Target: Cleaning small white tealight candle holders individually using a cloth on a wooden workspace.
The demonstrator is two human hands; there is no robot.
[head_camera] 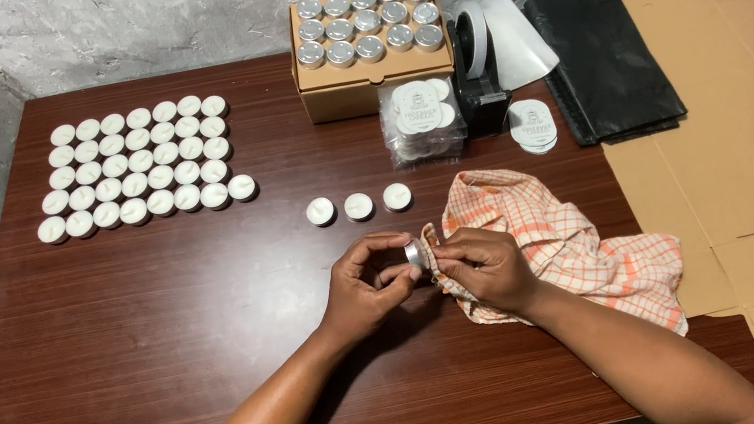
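Observation:
My left hand (366,282) holds a small round metal tin (414,253) by its rim, just above the dark wooden table (162,317). My right hand (484,266) grips a corner of an orange-and-white checked cloth (574,246) and presses it against the tin. The rest of the cloth lies crumpled to the right. Three white tealight candles (358,206) stand in a short row just beyond my hands.
Rows of several white tealight candles (138,166) fill the far left. A cardboard box (374,76) topped with metal tins stands at the back, with a bag of round labels (423,119), a tape dispenser (479,75), black plastic sheets (602,55) and flat cardboard (752,163) to the right.

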